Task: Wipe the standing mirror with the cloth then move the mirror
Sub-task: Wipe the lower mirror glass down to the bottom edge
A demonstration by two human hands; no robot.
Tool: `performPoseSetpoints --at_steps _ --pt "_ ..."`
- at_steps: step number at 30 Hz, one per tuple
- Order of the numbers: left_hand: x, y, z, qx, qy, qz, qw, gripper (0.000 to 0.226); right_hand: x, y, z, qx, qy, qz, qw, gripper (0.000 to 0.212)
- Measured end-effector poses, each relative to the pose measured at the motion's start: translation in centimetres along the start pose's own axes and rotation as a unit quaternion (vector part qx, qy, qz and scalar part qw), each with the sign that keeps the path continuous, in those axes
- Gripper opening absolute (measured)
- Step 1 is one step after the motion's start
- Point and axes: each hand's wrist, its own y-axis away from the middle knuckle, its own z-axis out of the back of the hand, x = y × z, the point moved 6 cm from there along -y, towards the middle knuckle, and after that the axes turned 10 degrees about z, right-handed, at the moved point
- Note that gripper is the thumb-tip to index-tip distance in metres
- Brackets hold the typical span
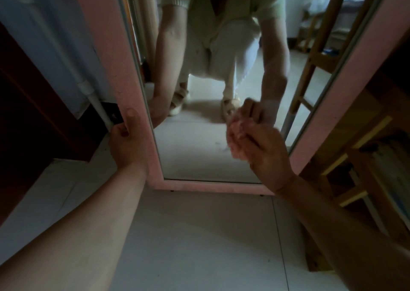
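Observation:
A tall standing mirror with a pink frame (213,187) stands on the white tiled floor right in front of me. My left hand (127,140) grips its left frame edge low down, thumb on the front, fingers round the back. My right hand (264,151) holds a bunched pink cloth (236,135) against the lower right part of the glass. The glass reflects a crouching person in pale clothes and both hands.
A dark wooden cabinet (33,113) and a white pipe (97,104) stand behind the mirror's left side. A wooden shelf unit with books (377,157) is close on the right. Pale floor tiles (188,246) lie in front of the mirror.

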Motion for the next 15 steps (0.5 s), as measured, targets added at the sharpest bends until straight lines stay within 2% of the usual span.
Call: performPoseSetpoints --at_steps 2,3,4,6,8,10,11,13,15 --pt "-0.1 0.2 0.1 0.0 -0.005 -0.002 1.0 0.054 1.2 2.0 -1.3 0.082 0.117 0.067 0.987 0.036" --pt "-0.2 0.3 0.1 0.001 0.0 -0.001 1.0 0.054 1.9 2.2 -1.0 0.075 0.182 0.113 0.974 0.041" --pt "-0.1 0.3 0.1 0.002 0.004 0.003 1.0 0.053 2.6 1.6 -0.2 0.058 0.2 0.12 0.971 0.042" --pt "-0.1 0.4 0.1 0.003 0.007 0.009 1.0 0.052 3.1 -1.1 1.8 -0.036 0.135 0.072 0.988 0.03" --pt "-0.2 0.5 0.1 0.001 0.009 0.009 1.0 0.052 2.9 -3.9 4.6 -0.159 0.051 0.003 0.986 0.019" --pt "-0.3 0.6 0.1 0.002 0.012 0.007 1.0 0.055 2.9 -4.6 5.6 -0.207 -0.024 -0.011 0.978 0.022" --pt "-0.4 0.7 0.1 0.005 0.013 0.006 1.0 0.057 3.0 -3.9 5.0 -0.183 -0.036 -0.008 0.982 0.024" --pt "-0.4 0.8 0.2 0.009 0.019 0.004 1.0 0.063 2.7 -1.4 2.8 -0.091 0.035 0.045 0.994 0.02" --pt "-0.3 0.9 0.3 0.01 0.023 0.005 1.0 0.064 1.2 1.9 0.6 -0.004 0.088 0.022 0.996 0.022"
